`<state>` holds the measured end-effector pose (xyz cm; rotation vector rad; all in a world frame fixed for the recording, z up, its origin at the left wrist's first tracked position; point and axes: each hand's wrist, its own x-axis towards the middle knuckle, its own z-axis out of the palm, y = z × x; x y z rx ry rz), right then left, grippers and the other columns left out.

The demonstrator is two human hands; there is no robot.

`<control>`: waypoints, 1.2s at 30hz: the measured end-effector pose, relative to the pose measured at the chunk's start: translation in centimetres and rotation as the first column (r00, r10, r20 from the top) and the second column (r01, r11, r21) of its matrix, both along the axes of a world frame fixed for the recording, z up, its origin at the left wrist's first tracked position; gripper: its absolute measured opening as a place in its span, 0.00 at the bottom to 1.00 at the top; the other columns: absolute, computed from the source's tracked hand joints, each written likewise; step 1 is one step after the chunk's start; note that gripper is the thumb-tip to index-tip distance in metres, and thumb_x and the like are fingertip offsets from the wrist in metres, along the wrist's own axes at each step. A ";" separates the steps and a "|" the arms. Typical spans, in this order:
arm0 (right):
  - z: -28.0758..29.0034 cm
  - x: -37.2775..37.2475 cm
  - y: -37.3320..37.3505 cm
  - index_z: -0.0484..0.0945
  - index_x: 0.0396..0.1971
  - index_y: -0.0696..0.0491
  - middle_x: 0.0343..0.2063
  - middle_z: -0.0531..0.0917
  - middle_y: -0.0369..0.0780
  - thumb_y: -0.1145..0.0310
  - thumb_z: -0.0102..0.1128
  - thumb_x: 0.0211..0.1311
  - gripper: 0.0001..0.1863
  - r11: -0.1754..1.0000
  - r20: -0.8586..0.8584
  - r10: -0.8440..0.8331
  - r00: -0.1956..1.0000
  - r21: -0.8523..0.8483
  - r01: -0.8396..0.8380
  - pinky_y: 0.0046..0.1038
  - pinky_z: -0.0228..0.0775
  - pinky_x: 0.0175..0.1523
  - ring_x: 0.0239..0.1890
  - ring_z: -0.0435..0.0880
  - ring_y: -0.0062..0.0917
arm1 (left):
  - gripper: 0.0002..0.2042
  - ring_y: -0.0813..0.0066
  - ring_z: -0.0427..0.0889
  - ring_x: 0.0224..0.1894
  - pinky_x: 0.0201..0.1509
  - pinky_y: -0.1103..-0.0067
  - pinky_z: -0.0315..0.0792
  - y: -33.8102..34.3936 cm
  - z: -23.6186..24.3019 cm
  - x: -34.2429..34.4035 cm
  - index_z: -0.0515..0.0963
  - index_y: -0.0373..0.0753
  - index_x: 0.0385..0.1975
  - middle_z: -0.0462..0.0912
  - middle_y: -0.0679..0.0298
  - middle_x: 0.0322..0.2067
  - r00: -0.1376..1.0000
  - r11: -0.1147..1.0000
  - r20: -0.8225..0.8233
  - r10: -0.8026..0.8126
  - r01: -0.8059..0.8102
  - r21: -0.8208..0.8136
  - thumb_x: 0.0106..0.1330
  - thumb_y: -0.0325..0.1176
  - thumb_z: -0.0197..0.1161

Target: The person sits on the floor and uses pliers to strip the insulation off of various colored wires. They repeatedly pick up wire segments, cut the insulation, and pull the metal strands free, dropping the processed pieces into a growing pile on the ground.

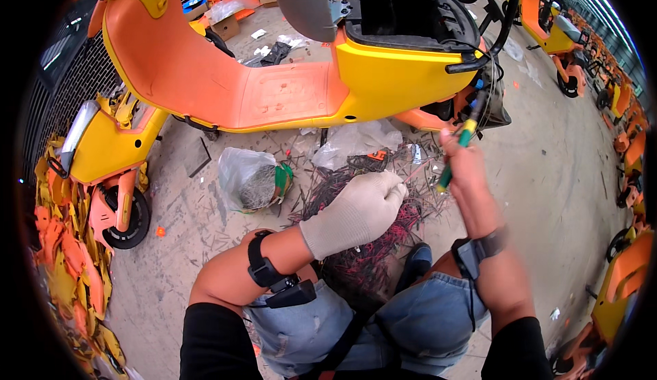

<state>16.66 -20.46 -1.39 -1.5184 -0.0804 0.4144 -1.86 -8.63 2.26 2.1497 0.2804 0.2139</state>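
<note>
My left hand point(363, 210), in a pale knitted glove, is closed with its fingers pressed together above a pile of red and black wire scraps point(342, 198). What it pinches, if anything, is too small to make out. In my bare right hand point(467, 164) is a hand tool with a green and yellow handle point(453, 168), its dark end blurred and pointing up toward the scooter's rear. The yellow and orange scooter point(397, 82) stands before me, its seat raised and the black storage box point(410, 20) uncovered. Loose cables point(494, 82) hang at its right end.
A clear plastic bag point(246, 174) of thin grey strands sits left of the wires. Crumpled plastic point(356, 144) lies under the scooter. Yellow and orange panels point(72, 257) are heaped at the left beside another scooter point(113, 147). More scooters point(540, 10) line the right side.
</note>
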 end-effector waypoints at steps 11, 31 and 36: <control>0.7 -3.4 -0.5 0.80 0.30 0.61 0.36 0.76 0.36 0.66 0.72 0.58 0.13 0.902 0.471 0.386 0.793 -0.372 -0.218 0.24 0.68 0.41 0.34 0.73 0.19 | 0.14 0.82 0.78 0.27 0.30 0.84 0.73 4.4 -1.2 2.7 0.73 0.31 0.50 0.81 0.63 0.31 0.995 0.789 0.011 0.103 -0.075 -0.610 0.77 0.34 0.46; 2.1 -4.7 0.1 0.78 0.40 0.61 0.34 0.82 0.37 0.71 0.67 0.62 0.12 0.885 -0.054 0.383 0.922 0.309 -0.349 0.22 0.73 0.42 0.34 0.80 0.19 | 0.13 0.75 0.84 0.41 0.44 0.78 0.79 3.3 -2.4 3.2 0.75 0.31 0.51 0.84 0.58 0.39 0.985 0.839 -0.028 -0.172 0.132 -0.529 0.75 0.33 0.54; 1.4 -3.9 -0.2 0.79 0.39 0.60 0.31 0.81 0.36 0.70 0.66 0.61 0.11 0.847 -0.158 0.442 0.883 0.398 -0.352 0.22 0.70 0.40 0.31 0.77 0.20 | 0.11 0.76 0.83 0.42 0.46 0.79 0.78 2.8 -1.9 3.0 0.76 0.31 0.50 0.84 0.61 0.40 0.992 0.817 0.012 -0.124 0.109 -0.566 0.73 0.30 0.56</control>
